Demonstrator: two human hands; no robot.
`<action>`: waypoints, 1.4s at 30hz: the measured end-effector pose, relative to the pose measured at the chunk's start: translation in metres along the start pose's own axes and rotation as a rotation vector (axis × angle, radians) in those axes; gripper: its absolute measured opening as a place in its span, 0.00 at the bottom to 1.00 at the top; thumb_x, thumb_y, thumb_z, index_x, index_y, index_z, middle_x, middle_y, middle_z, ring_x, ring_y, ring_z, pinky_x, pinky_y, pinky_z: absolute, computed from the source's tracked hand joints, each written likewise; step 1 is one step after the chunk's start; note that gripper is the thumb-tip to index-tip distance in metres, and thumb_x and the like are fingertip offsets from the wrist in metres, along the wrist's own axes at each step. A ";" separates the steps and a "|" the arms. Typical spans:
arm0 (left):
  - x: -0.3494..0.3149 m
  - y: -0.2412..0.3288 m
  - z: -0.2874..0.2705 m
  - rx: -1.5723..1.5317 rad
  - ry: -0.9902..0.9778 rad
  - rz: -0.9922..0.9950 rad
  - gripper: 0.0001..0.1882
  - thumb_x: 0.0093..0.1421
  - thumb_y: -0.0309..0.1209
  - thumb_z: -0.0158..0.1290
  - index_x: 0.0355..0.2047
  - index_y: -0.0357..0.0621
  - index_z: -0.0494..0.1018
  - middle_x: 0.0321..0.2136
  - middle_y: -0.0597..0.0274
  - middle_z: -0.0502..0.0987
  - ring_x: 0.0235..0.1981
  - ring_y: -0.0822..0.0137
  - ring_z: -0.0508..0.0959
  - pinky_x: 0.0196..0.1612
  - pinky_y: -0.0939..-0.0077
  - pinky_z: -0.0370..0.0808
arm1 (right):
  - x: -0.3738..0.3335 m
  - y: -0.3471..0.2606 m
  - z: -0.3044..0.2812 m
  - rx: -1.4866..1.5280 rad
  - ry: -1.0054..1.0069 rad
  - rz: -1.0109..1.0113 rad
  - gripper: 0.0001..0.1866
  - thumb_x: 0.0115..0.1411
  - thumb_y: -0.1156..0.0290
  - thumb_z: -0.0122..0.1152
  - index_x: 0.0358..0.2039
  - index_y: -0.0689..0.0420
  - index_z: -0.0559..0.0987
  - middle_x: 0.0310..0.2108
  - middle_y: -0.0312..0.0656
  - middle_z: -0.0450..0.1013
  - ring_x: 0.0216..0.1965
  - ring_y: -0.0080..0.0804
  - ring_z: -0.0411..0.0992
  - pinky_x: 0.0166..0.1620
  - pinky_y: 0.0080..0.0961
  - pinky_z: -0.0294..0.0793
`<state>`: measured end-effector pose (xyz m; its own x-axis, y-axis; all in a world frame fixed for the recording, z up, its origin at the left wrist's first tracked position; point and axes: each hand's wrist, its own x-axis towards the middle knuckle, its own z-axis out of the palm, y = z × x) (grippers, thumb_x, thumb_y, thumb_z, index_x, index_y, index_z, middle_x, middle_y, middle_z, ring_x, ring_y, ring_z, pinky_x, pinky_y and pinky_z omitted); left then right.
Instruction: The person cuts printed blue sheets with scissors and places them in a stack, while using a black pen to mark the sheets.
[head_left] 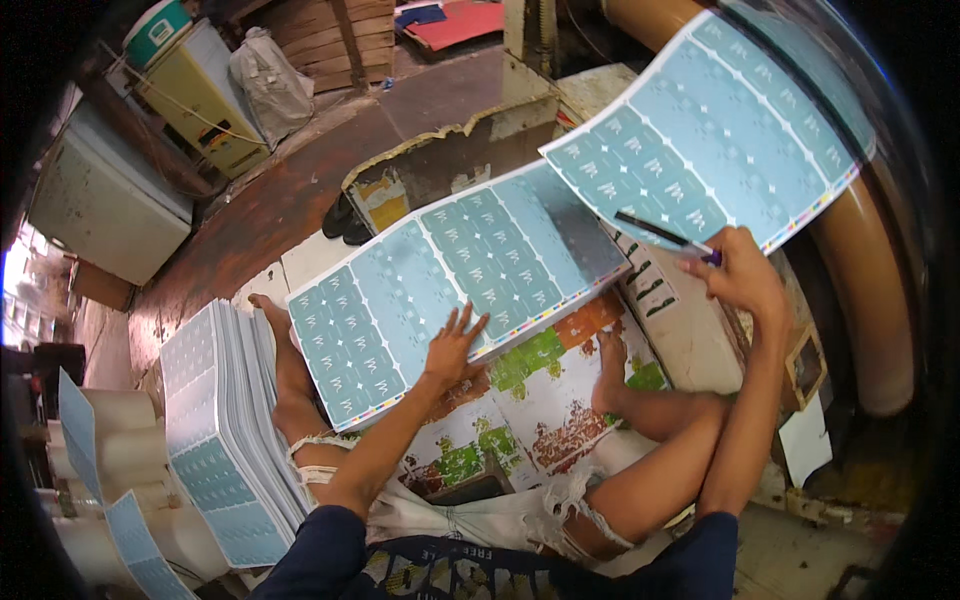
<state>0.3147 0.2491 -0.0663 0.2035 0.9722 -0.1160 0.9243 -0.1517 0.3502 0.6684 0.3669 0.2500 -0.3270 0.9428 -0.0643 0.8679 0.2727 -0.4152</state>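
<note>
My left hand [455, 345] rests on the near edge of a wide pile of printed sheets [410, 270], its fingers spread. The top sheet has teal and pale blue panels with a repeated white mark and a strip of colour patches along one edge. At the right, my right hand [748, 272] is closed around a thin black stick-like tool [650, 226] with a purple part near the fingers. The tool lies across the lower edge of another printed sheet [720, 130], which slopes down from the upper right over the pile's far end. The tool's exact kind is unclear.
A tall stack of similar sheets [215, 440] stands at my left, beside pale rolls [110, 455]. Large brown curved pipes or rollers [868, 290] fill the right. Farther back are a pale cabinet [110, 200], a white sack [270, 85] and a green-and-white container [157, 32].
</note>
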 end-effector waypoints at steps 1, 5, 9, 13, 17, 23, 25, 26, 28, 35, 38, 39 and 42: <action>0.003 -0.007 0.012 0.012 0.017 -0.031 0.56 0.41 0.42 0.70 0.68 0.59 0.51 0.70 0.50 0.45 0.68 0.44 0.54 0.62 0.48 0.65 | 0.002 -0.007 0.005 0.009 -0.003 -0.036 0.16 0.52 0.66 0.69 0.24 0.70 0.81 0.11 0.50 0.70 0.13 0.34 0.70 0.21 0.32 0.68; 0.016 -0.005 0.027 0.224 -0.053 -0.092 0.53 0.43 0.43 0.68 0.68 0.58 0.53 0.69 0.51 0.49 0.67 0.45 0.57 0.57 0.49 0.72 | -0.006 -0.017 0.010 -0.093 -0.083 -0.047 0.12 0.47 0.67 0.69 0.25 0.65 0.82 0.17 0.56 0.72 0.19 0.52 0.71 0.28 0.35 0.72; 0.025 0.010 0.002 0.043 -0.069 -0.071 0.46 0.43 0.46 0.69 0.63 0.48 0.63 0.64 0.48 0.62 0.63 0.46 0.63 0.53 0.53 0.75 | -0.015 -0.035 0.020 -0.244 -0.210 -0.200 0.10 0.40 0.71 0.64 0.24 0.64 0.81 0.26 0.58 0.76 0.33 0.54 0.76 0.39 0.41 0.77; 0.038 0.053 -0.017 -1.351 -0.046 -0.168 0.34 0.56 0.55 0.59 0.52 0.39 0.74 0.48 0.50 0.77 0.49 0.60 0.77 0.54 0.66 0.73 | -0.016 -0.058 0.025 -0.216 -0.286 -0.217 0.10 0.41 0.71 0.64 0.23 0.65 0.81 0.26 0.58 0.76 0.33 0.53 0.77 0.38 0.41 0.77; 0.056 0.126 -0.085 -2.250 -0.328 -0.144 0.36 0.62 0.53 0.54 0.59 0.37 0.65 0.49 0.53 0.73 0.47 0.60 0.78 0.51 0.69 0.75 | -0.012 -0.055 0.030 -0.213 -0.437 -0.209 0.10 0.42 0.71 0.66 0.25 0.64 0.81 0.26 0.57 0.77 0.32 0.51 0.78 0.36 0.40 0.77; 0.063 0.155 -0.097 -1.983 -0.042 -0.312 0.28 0.58 0.38 0.62 0.54 0.37 0.66 0.45 0.57 0.76 0.45 0.63 0.78 0.47 0.67 0.79 | -0.001 -0.032 0.031 0.059 -0.575 -0.396 0.25 0.45 0.49 0.76 0.25 0.63 0.83 0.15 0.44 0.75 0.19 0.31 0.75 0.25 0.27 0.73; 0.065 0.126 -0.076 -1.978 -0.071 -0.295 0.34 0.58 0.34 0.63 0.59 0.38 0.59 0.47 0.56 0.74 0.45 0.62 0.78 0.49 0.67 0.79 | 0.013 -0.023 0.024 0.105 -0.726 -0.154 0.25 0.49 0.49 0.72 0.28 0.63 0.84 0.18 0.43 0.77 0.21 0.30 0.77 0.27 0.27 0.75; 0.059 0.120 -0.076 -1.960 -0.073 -0.304 0.34 0.58 0.35 0.62 0.60 0.38 0.58 0.48 0.55 0.73 0.46 0.62 0.77 0.50 0.66 0.78 | 0.017 -0.014 0.019 0.154 -0.656 -0.125 0.24 0.53 0.49 0.69 0.28 0.63 0.85 0.17 0.40 0.77 0.21 0.24 0.76 0.26 0.25 0.75; 0.046 0.118 -0.085 -1.902 -0.092 -0.359 0.35 0.59 0.36 0.61 0.60 0.38 0.58 0.50 0.54 0.71 0.48 0.61 0.76 0.52 0.65 0.77 | 0.023 0.018 0.018 0.264 -0.492 -0.069 0.24 0.54 0.50 0.68 0.27 0.63 0.84 0.17 0.40 0.77 0.21 0.24 0.76 0.26 0.24 0.75; 0.025 0.103 -0.090 -1.869 -0.082 -0.444 0.41 0.57 0.37 0.64 0.64 0.40 0.55 0.54 0.54 0.69 0.54 0.61 0.71 0.55 0.66 0.71 | 0.027 0.106 -0.030 0.521 0.337 0.135 0.21 0.63 0.51 0.57 0.36 0.58 0.84 0.29 0.37 0.80 0.29 0.20 0.77 0.25 0.17 0.69; 0.016 0.094 -0.089 -1.836 -0.088 -0.476 0.36 0.58 0.34 0.62 0.62 0.40 0.56 0.51 0.55 0.71 0.49 0.61 0.75 0.52 0.63 0.76 | 0.034 0.138 -0.035 0.515 0.734 0.243 0.21 0.63 0.51 0.58 0.37 0.58 0.84 0.28 0.37 0.79 0.28 0.18 0.75 0.26 0.17 0.70; 0.014 0.093 -0.090 -1.823 -0.085 -0.511 0.36 0.58 0.34 0.62 0.62 0.40 0.57 0.51 0.55 0.71 0.50 0.61 0.74 0.53 0.63 0.76 | 0.034 0.138 -0.040 0.510 0.739 0.248 0.21 0.63 0.51 0.58 0.37 0.58 0.84 0.28 0.37 0.79 0.28 0.18 0.75 0.26 0.17 0.70; 0.008 0.084 -0.083 -1.781 -0.070 -0.511 0.40 0.57 0.35 0.63 0.63 0.37 0.54 0.54 0.53 0.69 0.53 0.60 0.72 0.53 0.64 0.74 | 0.034 0.143 -0.052 0.356 1.032 0.310 0.23 0.62 0.50 0.58 0.34 0.60 0.85 0.22 0.41 0.78 0.24 0.25 0.76 0.30 0.25 0.72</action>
<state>0.3669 0.2587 0.0393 0.1029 0.8419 -0.5298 -0.4870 0.5070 0.7112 0.8004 0.4476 0.2356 0.4911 0.7123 0.5015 0.6483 0.0857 -0.7566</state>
